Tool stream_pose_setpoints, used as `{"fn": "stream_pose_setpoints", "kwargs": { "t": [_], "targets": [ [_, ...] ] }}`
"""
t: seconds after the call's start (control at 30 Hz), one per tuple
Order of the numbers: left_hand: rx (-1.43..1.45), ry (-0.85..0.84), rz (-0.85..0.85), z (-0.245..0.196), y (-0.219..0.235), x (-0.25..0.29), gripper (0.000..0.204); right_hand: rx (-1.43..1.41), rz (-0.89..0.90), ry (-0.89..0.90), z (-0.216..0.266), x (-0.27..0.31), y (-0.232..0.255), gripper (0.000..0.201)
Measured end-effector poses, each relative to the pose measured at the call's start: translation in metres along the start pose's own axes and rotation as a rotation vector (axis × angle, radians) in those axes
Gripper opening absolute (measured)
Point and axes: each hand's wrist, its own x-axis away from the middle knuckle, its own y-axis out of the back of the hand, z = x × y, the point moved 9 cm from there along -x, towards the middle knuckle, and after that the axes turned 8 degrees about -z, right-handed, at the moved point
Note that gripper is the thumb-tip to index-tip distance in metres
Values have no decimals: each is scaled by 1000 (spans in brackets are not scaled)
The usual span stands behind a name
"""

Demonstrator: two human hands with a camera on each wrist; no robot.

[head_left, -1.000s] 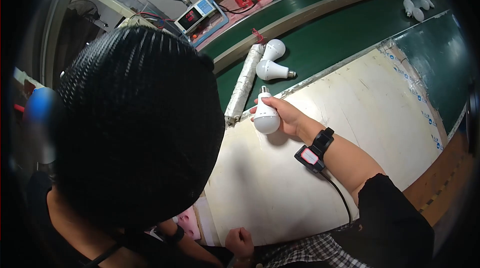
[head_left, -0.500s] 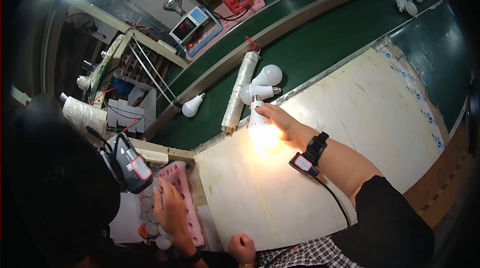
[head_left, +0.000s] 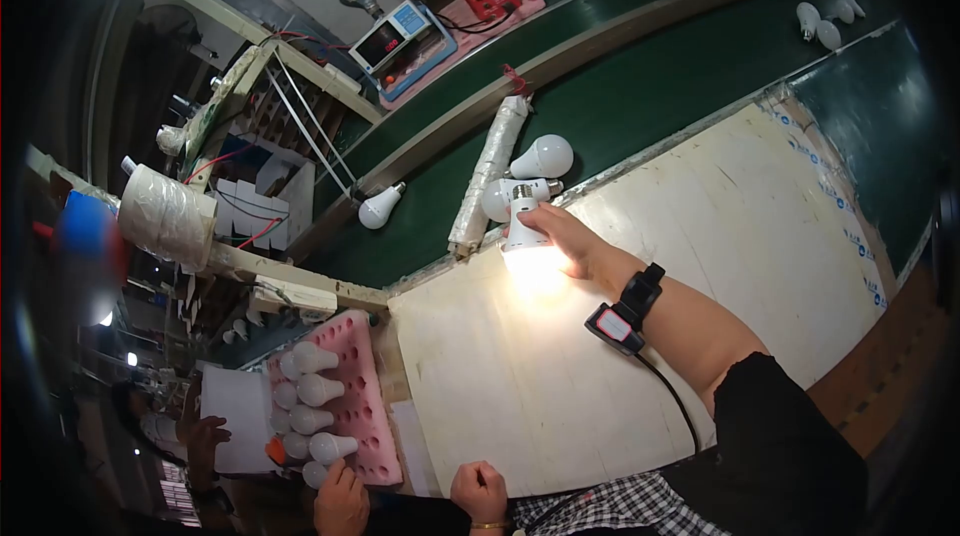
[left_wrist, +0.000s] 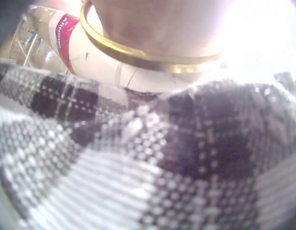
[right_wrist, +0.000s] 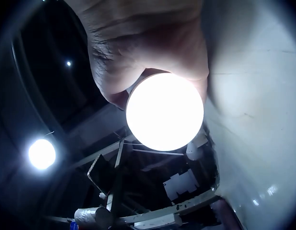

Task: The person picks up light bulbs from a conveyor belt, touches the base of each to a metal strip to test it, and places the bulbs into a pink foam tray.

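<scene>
My right hand [head_left: 560, 236] grips a white light bulb [head_left: 524, 226] by its body over the white board [head_left: 640, 356]. The bulb's metal screw base points away from me, and its dome glows brightly toward me. In the right wrist view the lit dome [right_wrist: 164, 112] shows as a white disc below the palm. Just beyond the hand, two unlit bulbs lie on the green surface; the farther bulb [head_left: 545, 156] shows most. My left hand [head_left: 480, 491] rests curled at the board's near edge, holding nothing, with a gold bracelet [left_wrist: 138, 60] at its wrist.
A foil-wrapped bar [head_left: 490, 176] lies left of the two bulbs, and another bulb [head_left: 381, 207] beyond it. At left, a pink foam tray [head_left: 365, 376] holds several bulbs beside another person's hand [head_left: 341, 504]. A meter [head_left: 385, 41] stands at the back.
The bulb in my right hand was unlit a second ago and now glows. Another person's head has moved out of view at left, uncovering the foam tray. My left hand stays put.
</scene>
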Motion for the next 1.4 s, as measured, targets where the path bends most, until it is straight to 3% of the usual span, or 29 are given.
{"fn": "stream_pose_setpoints", "kwargs": {
  "t": [0.13, 0.23, 0.33, 0.4, 0.43, 0.47, 0.53, 0.57, 0.6, 0.63, 0.67, 0.7, 0.77, 0.8, 0.9, 0.93, 1.0, 1.17, 1.4],
  "targets": [
    [5, 1, 8, 0, 1, -1, 14, 27, -22, 10, 5, 2, -2, 35],
    [11, 10, -8, -4, 1, -5, 14, -36, -172, 137, 35, 10, -17, 32],
    [13, 30, 10, -3, 3, -3, 15, 3, -122, 253, 61, -21, -36, 34],
    [28, 27, -16, 1, 3, -4, 16, 212, -47, 385, 84, -33, -58, 37],
    [38, 5, -26, 3, 2, -2, 16, 497, -44, 506, 96, -40, -59, 41],
    [49, -17, -37, 3, 2, -1, 16, 841, -211, 773, 105, -49, -45, 40],
    [73, -9, -39, 2, 3, -2, 15, 1629, -138, 675, 90, -49, -41, 38],
    [88, 1, -41, 2, 4, -2, 15, 1867, -128, 551, 81, -33, -38, 33],
    [56, 35, -79, 3, 11, -3, 15, 1940, -145, 691, 78, -18, -36, 34],
    [70, 20, -56, -2, 10, -6, 15, 2057, -316, 683, 75, -21, -17, 33],
    [83, 8, -36, -5, 11, -8, 15, 2006, -402, 792, 76, -13, -11, 31],
    [83, 14, -32, -4, 11, -9, 15, 2029, -409, 778, 75, -24, 2, 27],
    [85, 13, -36, -6, 15, -11, 14, 1983, -305, 827, 78, -9, -9, 32],
    [66, 38, -61, -3, 19, -11, 14, 1808, -261, 833, 80, 4, -14, 35],
    [97, 4, -58, -6, 18, -12, 14, 1034, -204, 576, 75, 16, 6, 30],
    [87, 16, -78, -5, 21, -13, 14, 1035, -178, 582, 64, 21, 2, 30],
    [136, -6, -95, -11, 23, -16, 13, 219, -201, 432, 49, 30, 27, 32],
    [65, 2, -53, -5, 15, -10, 15, -353, -184, 309, 60, 24, 44, 36],
    [74, 30, -41, 2, 6, -4, 15, -83, -95, 122, 37, 30, 16, 42]
  ]
}}
